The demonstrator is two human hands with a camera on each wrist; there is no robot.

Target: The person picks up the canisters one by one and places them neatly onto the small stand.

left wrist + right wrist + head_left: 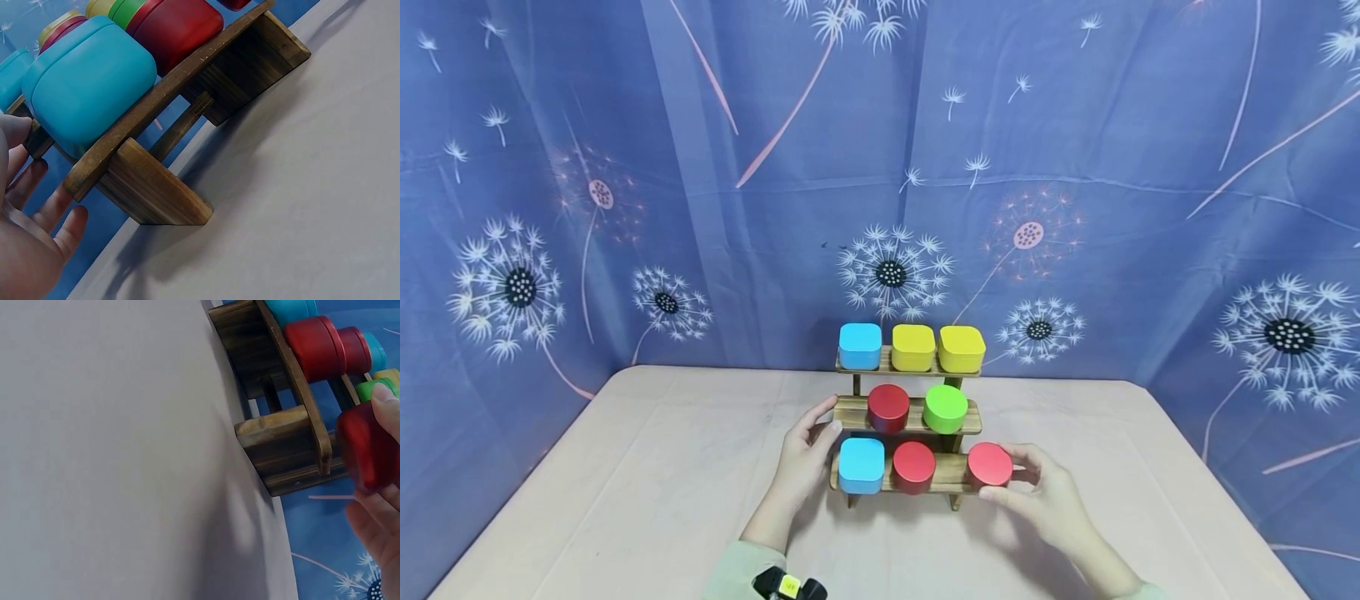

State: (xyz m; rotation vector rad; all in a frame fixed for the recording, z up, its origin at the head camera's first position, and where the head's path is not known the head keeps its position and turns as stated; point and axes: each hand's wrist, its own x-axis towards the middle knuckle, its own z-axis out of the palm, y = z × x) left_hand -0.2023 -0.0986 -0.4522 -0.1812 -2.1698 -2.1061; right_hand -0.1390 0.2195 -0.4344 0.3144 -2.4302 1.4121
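A three-step wooden rack [850, 412] stands mid-table. Its top step carries a blue square tin [860, 345] and two yellow square tins [937, 347]. The middle step has a red round tin [888, 407] and a green round tin [945, 407]. On the bottom step sit a blue square tin [861, 464] and a red round tin [913, 466]. My right hand [1026, 483] grips another red round tin [988, 464] at the bottom step's right end; this red tin [369, 447] fills the right wrist view. My left hand [827, 419] rests with fairly straight fingers against the rack's left end [156, 187].
The rack stands on a beige table [625, 500], whose bare surface stretches left, right and in front. A blue curtain with dandelion print [700, 208] hangs close behind the table. A small black and yellow device [788, 585] sits on my left wrist.
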